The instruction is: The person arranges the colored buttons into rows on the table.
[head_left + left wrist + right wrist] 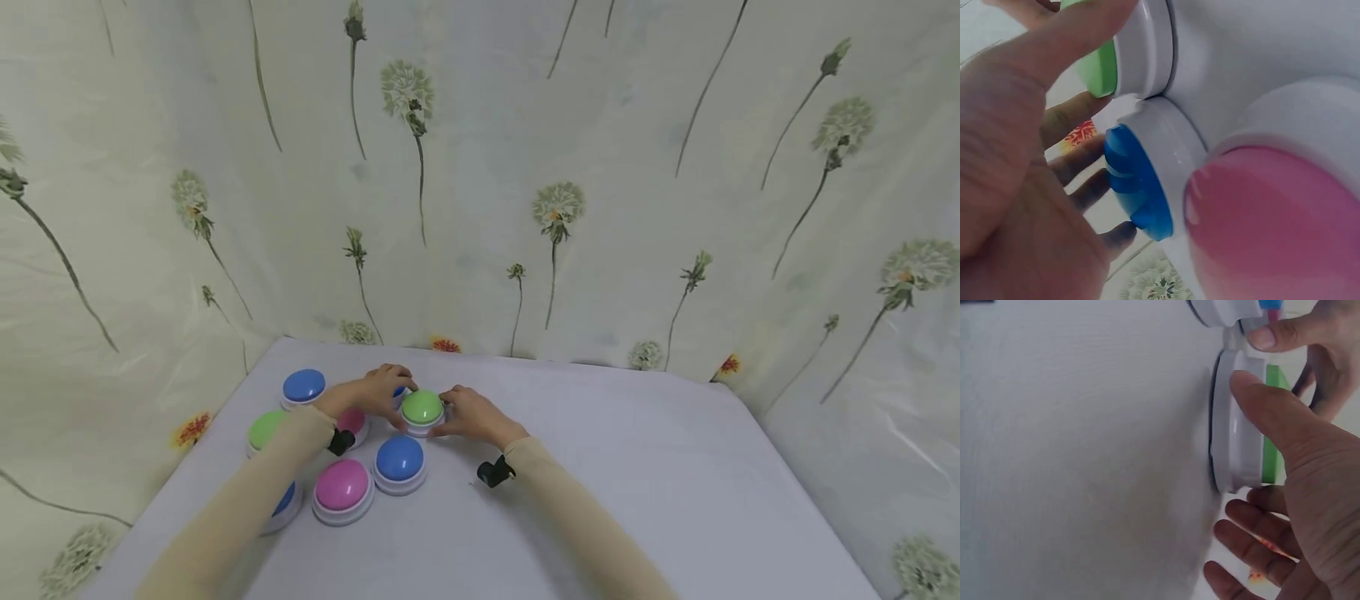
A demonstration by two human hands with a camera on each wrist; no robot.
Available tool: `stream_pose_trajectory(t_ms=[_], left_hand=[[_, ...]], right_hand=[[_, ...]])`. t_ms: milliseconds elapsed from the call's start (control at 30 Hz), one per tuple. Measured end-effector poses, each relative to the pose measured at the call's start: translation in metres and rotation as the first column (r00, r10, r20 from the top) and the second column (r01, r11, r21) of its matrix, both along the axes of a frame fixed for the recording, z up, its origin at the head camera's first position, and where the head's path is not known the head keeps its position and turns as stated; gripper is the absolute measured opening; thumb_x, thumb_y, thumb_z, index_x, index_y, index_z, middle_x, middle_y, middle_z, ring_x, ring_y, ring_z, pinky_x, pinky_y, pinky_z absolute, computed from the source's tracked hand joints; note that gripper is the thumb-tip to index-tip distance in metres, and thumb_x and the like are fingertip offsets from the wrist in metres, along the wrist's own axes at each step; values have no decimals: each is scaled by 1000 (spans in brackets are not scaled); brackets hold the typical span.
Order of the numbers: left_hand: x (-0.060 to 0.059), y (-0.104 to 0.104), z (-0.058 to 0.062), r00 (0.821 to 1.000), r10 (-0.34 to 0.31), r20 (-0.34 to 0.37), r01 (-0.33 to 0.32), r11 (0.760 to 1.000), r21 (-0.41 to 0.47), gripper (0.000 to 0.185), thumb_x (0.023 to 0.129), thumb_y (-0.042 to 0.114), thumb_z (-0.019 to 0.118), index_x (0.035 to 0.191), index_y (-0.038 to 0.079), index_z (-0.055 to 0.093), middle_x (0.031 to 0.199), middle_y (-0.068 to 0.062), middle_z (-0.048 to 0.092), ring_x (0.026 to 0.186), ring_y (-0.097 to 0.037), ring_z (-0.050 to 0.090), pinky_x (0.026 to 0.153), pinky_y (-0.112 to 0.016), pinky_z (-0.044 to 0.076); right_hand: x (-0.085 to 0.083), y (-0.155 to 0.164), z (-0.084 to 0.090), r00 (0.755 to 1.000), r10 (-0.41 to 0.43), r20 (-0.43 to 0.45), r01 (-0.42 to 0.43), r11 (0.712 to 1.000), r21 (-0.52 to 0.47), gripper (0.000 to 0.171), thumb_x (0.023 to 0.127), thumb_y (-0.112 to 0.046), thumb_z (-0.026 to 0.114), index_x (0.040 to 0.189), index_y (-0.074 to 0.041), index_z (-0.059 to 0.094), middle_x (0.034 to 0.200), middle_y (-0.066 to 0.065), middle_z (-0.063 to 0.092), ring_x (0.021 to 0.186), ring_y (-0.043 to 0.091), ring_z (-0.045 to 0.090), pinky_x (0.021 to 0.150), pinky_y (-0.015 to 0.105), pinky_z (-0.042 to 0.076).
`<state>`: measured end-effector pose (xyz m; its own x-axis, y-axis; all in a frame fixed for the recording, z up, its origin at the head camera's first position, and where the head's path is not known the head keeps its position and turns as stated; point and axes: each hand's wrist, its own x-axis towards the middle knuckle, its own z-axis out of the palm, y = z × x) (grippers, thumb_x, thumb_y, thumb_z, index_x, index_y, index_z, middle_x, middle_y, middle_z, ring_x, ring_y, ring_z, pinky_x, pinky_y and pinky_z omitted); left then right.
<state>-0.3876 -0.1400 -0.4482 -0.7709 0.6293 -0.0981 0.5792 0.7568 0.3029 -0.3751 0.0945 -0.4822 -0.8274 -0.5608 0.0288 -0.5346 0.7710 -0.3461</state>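
Note:
A green-domed push button point(422, 407) with a round white base sits on the table between both hands. My right hand point(480, 417) pinches it from the right, thumb point(1247, 384) along the white base and index finger at the opposite side; the other fingers extend loosely. From the left, my left hand point(378, 390) has its thumb and index finger around the same button. Its remaining fingers pass over a blue button point(1135, 181) beside the green one, mostly hidden by this hand in the head view. A pink button point(351, 422) lies under the left wrist.
Closer to me stand a blue button point(400, 457) and a pink button point(342, 485). Farther left are a blue button point(303, 385), a green button point(266, 428) and another blue one point(283, 504), partly behind the left sleeve. A flowered cloth point(480, 167) hangs behind the white table point(637, 467).

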Motion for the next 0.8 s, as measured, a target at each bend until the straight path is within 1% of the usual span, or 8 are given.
stream_pose_trajectory(t_ms=[33, 100, 200, 367, 433, 567, 667, 800], left_hand=[[-1, 1, -1, 1000, 11, 16, -11, 1000, 2, 72, 73, 43, 81, 131, 8, 57, 143, -21, 41, 136, -43, 31, 108, -65, 27], [-3, 3, -2, 1000, 20, 13, -20, 1000, 4, 71, 73, 41, 82, 130, 6, 57, 142, -19, 47, 137, -43, 31, 109, -65, 26], [-5, 4, -4, 999, 43, 14, -43, 999, 4, 69, 73, 39, 83, 129, 7, 59, 140, -15, 52, 139, -39, 32, 111, -63, 25], [-5, 4, -4, 997, 73, 22, -74, 997, 29, 70, 70, 38, 85, 128, 8, 61, 141, -18, 51, 139, -38, 35, 111, -61, 27], [-4, 5, -5, 996, 79, 41, -81, 995, 52, 71, 69, 36, 86, 129, 8, 61, 143, -20, 49, 138, -39, 37, 111, -60, 29], [-4, 5, -8, 994, 67, 85, -76, 991, 111, 73, 69, 33, 86, 132, 7, 58, 142, -19, 49, 135, -37, 42, 112, -52, 33], [-4, 7, -9, 993, 57, 106, -74, 983, 167, 74, 69, 29, 86, 133, 5, 56, 138, -15, 55, 132, -33, 47, 111, -48, 36], [-1, 10, -5, 992, 58, 116, -83, 971, 223, 73, 71, 26, 86, 133, 5, 55, 133, -11, 59, 126, -28, 52, 109, -45, 40]], right_hand=[[-1, -1, -1, 1000, -1, 1, 1, 1000, -7, 73, 76, -53, 76, 130, -7, 59, 125, 9, 62, 115, 21, 57, 99, 37, 48], [-3, -2, -3, 1000, 0, 4, 1, 1000, -26, 72, 76, -52, 77, 130, -6, 60, 122, 8, 63, 112, 19, 58, 98, 35, 49], [-5, -3, -6, 1000, -6, 29, 7, 999, -48, 71, 76, -50, 77, 130, -7, 60, 120, 6, 63, 107, 16, 58, 95, 33, 50], [-6, -4, -7, 998, -17, 63, 22, 996, -90, 70, 75, -47, 79, 129, -8, 60, 118, 5, 63, 102, 13, 57, 91, 30, 49], [-6, -4, -7, 997, -17, 72, 25, 993, -119, 69, 74, -46, 80, 128, -7, 60, 116, 5, 63, 100, 13, 57, 90, 30, 50], [-6, -2, -6, 997, -7, 70, 17, 989, -150, 67, 73, -44, 82, 126, -7, 61, 112, 4, 64, 98, 13, 59, 87, 28, 50], [-6, 2, -3, 997, 4, 71, 9, 985, -173, 66, 73, -43, 82, 126, -8, 62, 111, 3, 65, 99, 13, 60, 86, 28, 51], [-4, 9, 3, 996, 12, 91, 8, 976, -216, 67, 73, -44, 82, 127, -10, 62, 113, 1, 64, 102, 13, 59, 88, 29, 51]])
